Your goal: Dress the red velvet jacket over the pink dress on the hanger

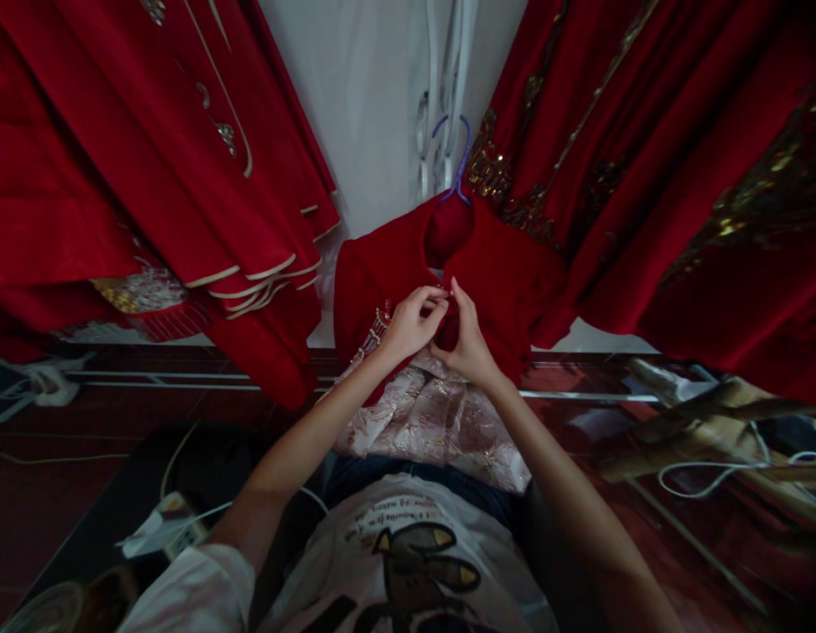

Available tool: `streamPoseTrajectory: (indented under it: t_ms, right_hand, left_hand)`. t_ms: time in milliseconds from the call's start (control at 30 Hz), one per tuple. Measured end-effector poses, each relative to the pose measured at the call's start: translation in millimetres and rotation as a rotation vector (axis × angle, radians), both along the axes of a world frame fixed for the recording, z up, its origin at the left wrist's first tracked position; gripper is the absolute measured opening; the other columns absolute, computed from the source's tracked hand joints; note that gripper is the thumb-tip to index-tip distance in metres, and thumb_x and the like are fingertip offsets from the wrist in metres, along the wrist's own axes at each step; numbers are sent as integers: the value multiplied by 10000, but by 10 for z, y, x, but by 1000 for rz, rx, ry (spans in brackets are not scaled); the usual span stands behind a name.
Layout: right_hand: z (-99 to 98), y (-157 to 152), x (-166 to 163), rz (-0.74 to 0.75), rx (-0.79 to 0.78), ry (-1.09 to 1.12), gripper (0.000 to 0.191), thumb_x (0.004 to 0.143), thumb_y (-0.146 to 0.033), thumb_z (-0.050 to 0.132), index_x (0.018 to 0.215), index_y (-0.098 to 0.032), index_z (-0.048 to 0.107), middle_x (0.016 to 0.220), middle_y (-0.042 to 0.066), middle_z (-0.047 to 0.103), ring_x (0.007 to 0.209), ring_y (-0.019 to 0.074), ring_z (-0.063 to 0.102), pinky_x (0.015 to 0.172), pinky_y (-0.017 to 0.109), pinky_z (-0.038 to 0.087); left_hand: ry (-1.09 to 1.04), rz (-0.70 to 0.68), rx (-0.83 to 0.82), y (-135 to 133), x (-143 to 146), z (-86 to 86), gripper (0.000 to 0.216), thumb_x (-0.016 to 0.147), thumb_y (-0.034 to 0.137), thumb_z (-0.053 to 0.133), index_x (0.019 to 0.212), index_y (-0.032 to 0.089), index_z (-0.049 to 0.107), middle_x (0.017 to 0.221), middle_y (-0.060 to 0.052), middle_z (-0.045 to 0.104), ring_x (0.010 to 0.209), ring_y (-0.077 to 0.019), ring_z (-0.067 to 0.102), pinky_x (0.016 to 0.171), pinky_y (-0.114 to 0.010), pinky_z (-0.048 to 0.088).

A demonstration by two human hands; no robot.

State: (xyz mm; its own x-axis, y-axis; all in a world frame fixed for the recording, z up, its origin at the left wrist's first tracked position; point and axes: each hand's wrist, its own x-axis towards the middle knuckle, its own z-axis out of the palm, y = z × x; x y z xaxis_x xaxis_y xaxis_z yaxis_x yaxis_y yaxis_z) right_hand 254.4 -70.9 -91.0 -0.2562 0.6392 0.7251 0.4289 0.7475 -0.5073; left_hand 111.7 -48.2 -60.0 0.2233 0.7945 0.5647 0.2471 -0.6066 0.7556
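A red jacket [375,255] hangs in front of me on a purple hanger [459,176], its lower part by my lap. My left hand [418,323] is closed at the front opening just below the neckline, fingertips pinched together. Facing it, my right hand [466,338] has thumb and fingers curled at the same edge, the fingertips nearly meeting the left ones. What lies between the fingertips is too small to make out. Beaded tassels [376,332] hang on the jacket left of my left hand. Pale patterned fabric [440,418] lies across my lap under both wrists.
Red garments with pale piping [250,220] hang at left, and red garments with gold trim [645,176] at right. A white metal rail [184,380] runs low behind. A power strip [177,519] with cables sits at lower left; wooden pieces [704,422] stand at right.
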Motion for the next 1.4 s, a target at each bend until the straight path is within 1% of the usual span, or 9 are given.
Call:
streamPoseTrajectory:
  t_ms: [100, 167, 267, 433, 633, 833, 1000, 1067, 1400]
  right_hand:
    - [-2, -26, 38, -26, 50, -85, 915, 746, -60, 510, 1550, -234, 109, 1586, 95, 185, 1472, 255, 180, 1195, 477, 230]
    - [55, -39, 145, -24, -30, -129, 895, 742, -42, 481, 1545, -218, 126, 1542, 118, 294, 1402, 246, 346, 1129, 437, 353]
    - [202, -68, 420, -97, -243, -212, 780, 757, -94, 528, 1489, -192, 279, 1185, 108, 628, 977, 209, 651, 835, 347, 536]
    - [543, -222, 852, -291, -315, -164, 308, 790, -240, 619, 1093, -190, 610, 819, 33, 674, 717, 163, 637, 683, 282, 507]
    - [877, -585, 682, 132, -466, 131, 262, 799, -334, 695, 1014, -209, 611, 1005, 51, 661, 844, 142, 638, 709, 248, 529]
    - [563, -445, 204, 331, -562, 199, 290, 777, -291, 723, 1010, -217, 568, 978, 20, 613, 778, 103, 580, 677, 232, 512]
    - [249, -237, -12, 332, -592, 302, 334, 730, -294, 772, 1005, -217, 598, 883, -11, 572, 733, 88, 543, 672, 226, 488]
    - [170, -191, -61, 358, -602, 348, 347, 717, -296, 785, 1013, -223, 619, 851, -20, 561, 745, 91, 546, 699, 232, 491]
    - [-46, 212, -452, 98, -474, 483, 293, 705, -314, 761, 958, -196, 670, 888, 25, 676, 741, 122, 613, 721, 255, 523]
  left_hand:
    - [-42, 12, -42, 13, 14, -20, 183, 893, 251, 536, 1043, 177, 610, 1090, -71, 681, 830, -120, 665, 707, -224, 549]
    - [-46, 29, -52, 17, -1, -33, 212, 899, 275, 530, 1069, 176, 610, 1087, -73, 676, 793, -110, 658, 688, -219, 545]
    - [8, 59, -56, 0, -45, -91, 235, 901, 275, 526, 1100, 179, 607, 1092, -76, 663, 739, -95, 643, 659, -213, 531]
    - [150, 49, -77, -137, -61, -288, 271, 905, 257, 502, 1159, 180, 555, 1164, -93, 619, 779, -114, 658, 755, -277, 547]
    - [244, -67, -23, -207, 77, -431, 408, 889, 211, 493, 1295, 185, 467, 1266, -114, 556, 1064, -189, 621, 951, -348, 502]
    - [94, -66, -44, -176, 16, -487, 229, 815, 127, 546, 1033, 169, 604, 1018, -66, 648, 923, -171, 634, 836, -305, 521]
    - [-185, 527, 62, -187, -300, -529, 184, 794, 164, 609, 976, 183, 600, 957, -48, 583, 799, -122, 575, 657, -217, 482]
    - [-220, 616, 58, -132, -423, -571, 282, 741, 165, 664, 1002, 183, 558, 1013, -61, 559, 860, -133, 573, 686, -227, 497]
    - [-333, 398, -93, 59, -514, -667, 206, 744, 196, 657, 916, 180, 547, 838, -12, 626, 763, -100, 626, 717, -220, 517]
